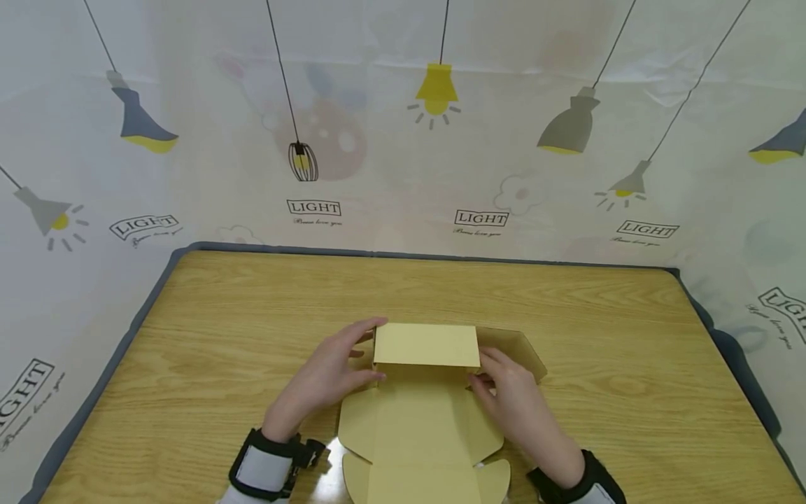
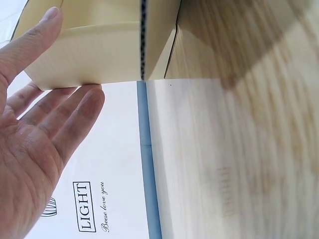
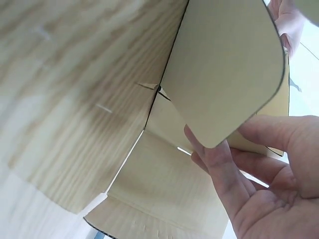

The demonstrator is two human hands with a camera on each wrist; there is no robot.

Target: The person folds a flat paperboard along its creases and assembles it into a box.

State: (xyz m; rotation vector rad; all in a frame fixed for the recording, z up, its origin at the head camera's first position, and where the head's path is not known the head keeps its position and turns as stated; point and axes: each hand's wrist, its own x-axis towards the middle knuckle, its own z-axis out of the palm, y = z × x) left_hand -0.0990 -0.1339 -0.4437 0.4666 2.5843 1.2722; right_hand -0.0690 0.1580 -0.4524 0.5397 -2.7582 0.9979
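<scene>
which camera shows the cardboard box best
The head view: it shows most of the partly folded cardboard box from above, though the frame's lower edge crops it. The left wrist view shows only some walls close up; the right wrist view, a flap and nearby panels.

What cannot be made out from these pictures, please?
Cardboard box: near end cut off by head view's bottom edge.
Printed blue lamp: cut by head view's right edge.
Right hand: one finger partly hidden by flap, right wrist view.
Faint marks on the table: too blurred, left wrist view.
</scene>
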